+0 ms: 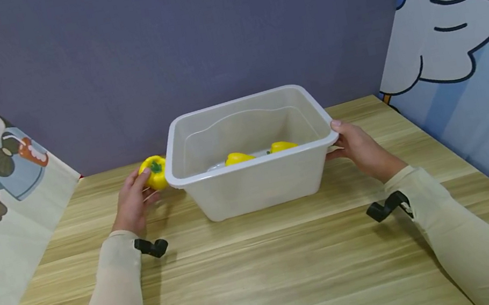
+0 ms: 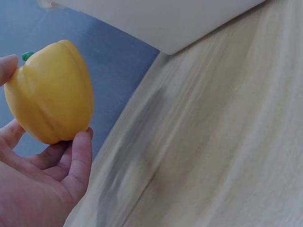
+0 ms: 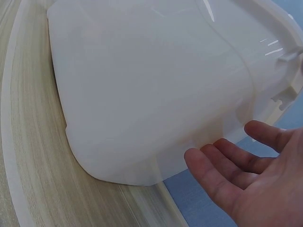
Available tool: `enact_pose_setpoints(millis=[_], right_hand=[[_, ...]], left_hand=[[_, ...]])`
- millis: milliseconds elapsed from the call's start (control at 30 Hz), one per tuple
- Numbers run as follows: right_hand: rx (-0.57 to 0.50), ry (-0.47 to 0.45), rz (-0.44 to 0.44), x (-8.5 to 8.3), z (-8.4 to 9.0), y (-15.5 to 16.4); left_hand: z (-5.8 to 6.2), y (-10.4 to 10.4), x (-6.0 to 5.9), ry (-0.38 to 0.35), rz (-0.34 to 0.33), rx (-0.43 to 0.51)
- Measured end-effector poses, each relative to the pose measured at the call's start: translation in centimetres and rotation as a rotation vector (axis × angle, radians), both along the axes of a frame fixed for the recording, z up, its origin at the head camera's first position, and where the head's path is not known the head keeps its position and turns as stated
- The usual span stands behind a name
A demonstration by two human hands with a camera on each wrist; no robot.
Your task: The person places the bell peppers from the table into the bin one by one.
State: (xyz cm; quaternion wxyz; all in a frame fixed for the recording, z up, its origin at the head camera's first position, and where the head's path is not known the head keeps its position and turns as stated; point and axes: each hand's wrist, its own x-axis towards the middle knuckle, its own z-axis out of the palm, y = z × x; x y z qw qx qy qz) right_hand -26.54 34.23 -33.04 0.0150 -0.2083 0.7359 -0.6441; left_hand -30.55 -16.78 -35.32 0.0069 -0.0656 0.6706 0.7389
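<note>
A: Left hand (image 1: 135,200)?

B: Fingers and thumb curled round a glossy yellow plastic bell pepper with a green stem (image 1: 154,171), holding it just beside the left end of the translucent white plastic tub (image 1: 254,178). Left wrist view: same pepper (image 2: 51,92), stem up and to the left, fingertips (image 2: 79,158) under it, thumb at its top. Looks lifted a bit off the light wooden table (image 1: 265,269), can't tell for sure.

A: Touching the tub?

B: From the head view it sits right against the rim corner; contact itself I can't tell.

A: Right hand (image 1: 362,149)?

B: At the tub's right end, thumb on top of the rim, fingers below the lip (hidden from the head camera). Right wrist view shows the fingers (image 3: 227,165) straight and loosely spread, near the tub wall (image 3: 142,94) under the lip, not wrapped round anything. So a flat steadying touch, no closed grip.

A: Inside the tub?

B: Two more yellow peppers, one mid-bottom (image 1: 238,158), one to its right (image 1: 282,146), lying on the floor of the tub, a pale item between them too unclear to name.

A: Tub position?

B: Upright on the table, centre, near the grey-purple back wall (image 1: 185,37)
</note>
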Motion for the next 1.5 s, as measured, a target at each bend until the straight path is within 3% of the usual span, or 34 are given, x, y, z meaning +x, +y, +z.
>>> enact_pose_setpoints(millis=[433,767,933,1500], right_hand=[[-0.007,0.004,0.003,0.0,-0.1,0.1],[-0.012,-0.004,0.002,0.0,-0.1,0.0],[-0.014,-0.013,-0.004,-0.1,-0.1,0.0],[-0.026,-0.022,-0.013,-0.1,0.0,0.0]], left_hand=[[0.8,-0.2,0.2,-0.003,-0.014,0.009],[0.5,-0.2,0.1,0.110,-0.032,0.100],[0.6,-0.1,0.1,0.127,-0.031,0.147],[2.1,0.6,0.5,0.192,-0.120,0.145]])
